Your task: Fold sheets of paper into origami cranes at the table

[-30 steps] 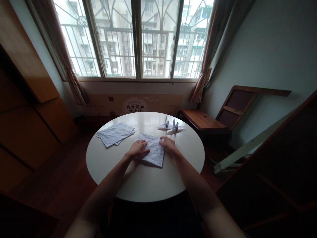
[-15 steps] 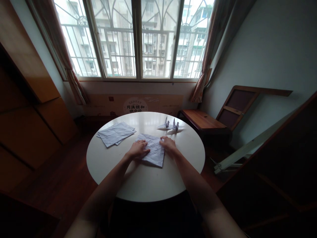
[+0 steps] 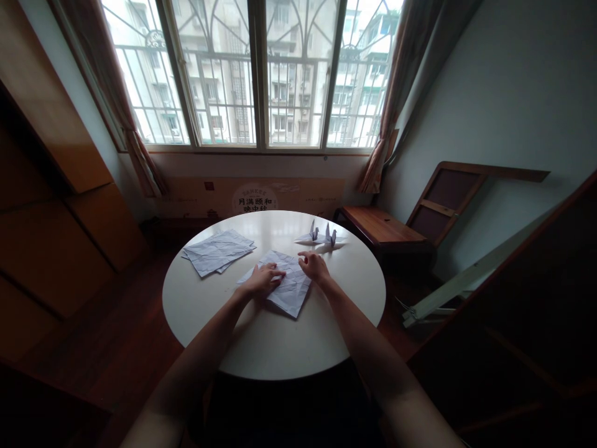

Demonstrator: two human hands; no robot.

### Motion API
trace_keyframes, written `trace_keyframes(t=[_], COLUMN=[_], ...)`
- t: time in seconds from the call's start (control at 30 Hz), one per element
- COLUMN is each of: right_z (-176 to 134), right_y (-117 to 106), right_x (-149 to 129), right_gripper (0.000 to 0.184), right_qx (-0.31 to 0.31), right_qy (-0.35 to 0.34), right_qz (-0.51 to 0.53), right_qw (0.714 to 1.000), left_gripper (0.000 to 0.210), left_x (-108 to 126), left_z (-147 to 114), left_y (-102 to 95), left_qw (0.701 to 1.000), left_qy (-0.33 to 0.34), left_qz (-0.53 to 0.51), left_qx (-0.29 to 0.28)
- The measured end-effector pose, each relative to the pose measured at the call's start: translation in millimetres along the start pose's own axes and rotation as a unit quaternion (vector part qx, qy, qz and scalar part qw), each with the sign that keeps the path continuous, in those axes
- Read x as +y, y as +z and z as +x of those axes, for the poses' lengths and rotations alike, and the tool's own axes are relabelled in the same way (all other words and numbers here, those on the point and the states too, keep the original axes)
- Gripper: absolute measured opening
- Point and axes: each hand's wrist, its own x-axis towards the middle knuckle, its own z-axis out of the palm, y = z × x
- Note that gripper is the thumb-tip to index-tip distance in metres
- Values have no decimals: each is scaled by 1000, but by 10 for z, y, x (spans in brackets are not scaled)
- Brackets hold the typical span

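A creased sheet of white paper (image 3: 293, 292) lies flat on the round white table (image 3: 200, 311), turned at an angle to me. My left hand (image 3: 263, 279) rests on its left part with fingers spread. At the sheet's upper right edge is my right hand (image 3: 314, 266), its index finger stretched out and the other fingers curled; whether it touches the paper I cannot tell. Beyond it stand two folded paper cranes, a left one (image 3: 313, 234) and a right one (image 3: 331, 236). Several more creased sheets (image 3: 219, 250) are stacked at the table's left.
A wooden bench (image 3: 382, 225) stands behind the table on the right, with a brown framed panel (image 3: 436, 202) beside it. Wooden cabinets (image 3: 102, 211) line the left side. A barred window (image 3: 261, 81) with tied curtains (image 3: 140, 158) is ahead.
The sheet under my hands has rotated clockwise, its near right corner swinging toward the middle. My right hand has come off the paper's edge slightly, index finger now extended.
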Motion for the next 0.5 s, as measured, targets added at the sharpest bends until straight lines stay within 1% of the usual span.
trace_keyframes(t=[0.1,0.23,0.37,0.43,0.5], right_z=[5,1,-11,-18,-22], right_y=[13,43,63,62,56], right_x=[-12,-10,5,7,6], right_gripper=[37,39,37,35,35], right_qx=[-15,-55,-103,-104,-89], right_qy=[-53,-76,-54,-34,-15], right_qz=[11,10,7,-3,-12], right_qw=[998,995,993,994,996], left_gripper=[36,37,37,40,40], left_x=[-9,-24,-36,-39,-40], left_z=[15,28,36,39,40], left_y=[0,4,16,18,17], left_qw=[1000,1000,1000,1000,1000], left_qy=[5,-1,6,9,10], left_qz=[9,6,-5,-10,-10], left_qx=[12,11,11,6,5])
